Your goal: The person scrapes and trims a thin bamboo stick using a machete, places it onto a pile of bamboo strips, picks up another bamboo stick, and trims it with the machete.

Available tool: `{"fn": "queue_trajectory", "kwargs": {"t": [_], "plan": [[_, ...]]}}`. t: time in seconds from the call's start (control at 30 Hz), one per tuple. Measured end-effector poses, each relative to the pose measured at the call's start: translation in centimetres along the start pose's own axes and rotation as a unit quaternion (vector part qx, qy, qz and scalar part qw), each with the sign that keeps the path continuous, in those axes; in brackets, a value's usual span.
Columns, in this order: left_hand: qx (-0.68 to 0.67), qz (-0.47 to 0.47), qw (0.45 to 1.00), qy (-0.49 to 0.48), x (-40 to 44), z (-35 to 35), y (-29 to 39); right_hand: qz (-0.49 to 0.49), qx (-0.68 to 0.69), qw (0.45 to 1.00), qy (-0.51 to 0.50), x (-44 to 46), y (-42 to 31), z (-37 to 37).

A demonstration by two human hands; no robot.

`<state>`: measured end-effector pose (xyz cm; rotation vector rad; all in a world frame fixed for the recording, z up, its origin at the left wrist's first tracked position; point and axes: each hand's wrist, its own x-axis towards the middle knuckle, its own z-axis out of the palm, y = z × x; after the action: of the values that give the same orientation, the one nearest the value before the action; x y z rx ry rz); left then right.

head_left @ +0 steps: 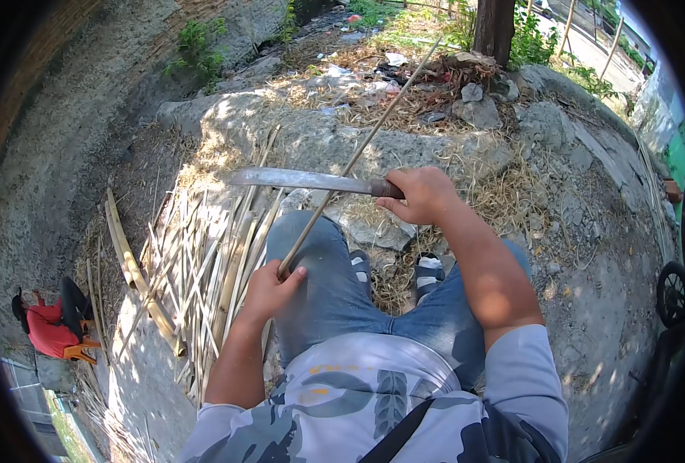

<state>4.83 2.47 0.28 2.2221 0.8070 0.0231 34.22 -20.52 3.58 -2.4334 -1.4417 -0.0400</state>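
Machete (304, 180) in a firm grip: the right hand (426, 197) is curled around its dark handle, fingers wrapped close, with the blade lying nearly level and pointing toward the person's left. The left hand (271, 287) is closed on the near end of a long, thin bamboo strip (377, 127), thumb laid along one side, just by the left knee of the blue jeans (319, 282). From there the strip slants up and away to the right, crossing the blade near its handle end (whether the two actually touch, I cannot tell) and reaching out over the rough stone ledge (280, 127).

Beside the left leg lies a loose heap of split bamboo strips (223, 262), pale and criss-crossed, and farther left are thicker bamboo lengths (161, 318) on the ground. Curled shavings (392, 297) are scattered between the feet, which wear dark sandals (427, 272) over light socks. Beyond the ledge, dry litter gathers around a tree trunk (497, 31). Off to the far left, another person in a red top (49, 328) sits on an orange chair (84, 349); at the far right stands a dark wheel (672, 293).
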Motion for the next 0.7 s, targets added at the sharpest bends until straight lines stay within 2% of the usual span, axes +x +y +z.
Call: {"fn": "queue_trajectory", "kwargs": {"t": [0.13, 0.23, 0.33, 0.4, 0.53, 0.7], "plan": [[0.029, -0.007, 1.0, 0.002, -0.2, -0.2, 0.5, -0.021, -0.025, 0.999, -0.008, -0.2, -1.4, -0.4], [0.026, 0.003, 1.0, 0.004, -0.1, -0.1, 0.4, -0.043, -0.024, 0.996, -0.076, -0.1, -3.2, -0.7], [0.013, 0.005, 1.0, 0.004, 0.2, 0.0, -0.1, -0.115, -0.034, 0.993, 0.001, -0.3, -2.9, 1.0], [0.007, 0.021, 1.0, 0.013, 0.1, 0.0, -0.5, -0.076, -0.001, 0.997, 0.026, -0.1, -1.0, 0.9], [-0.029, -0.01, 1.0, 0.007, 0.3, 0.2, -1.0, 0.018, 0.05, 0.997, 0.056, 0.2, 1.6, 0.2], [-0.032, -0.028, 0.999, 0.009, 0.5, 0.4, -0.6, -0.002, -0.002, 0.999, 0.045, -0.5, 0.7, 0.8]]}}
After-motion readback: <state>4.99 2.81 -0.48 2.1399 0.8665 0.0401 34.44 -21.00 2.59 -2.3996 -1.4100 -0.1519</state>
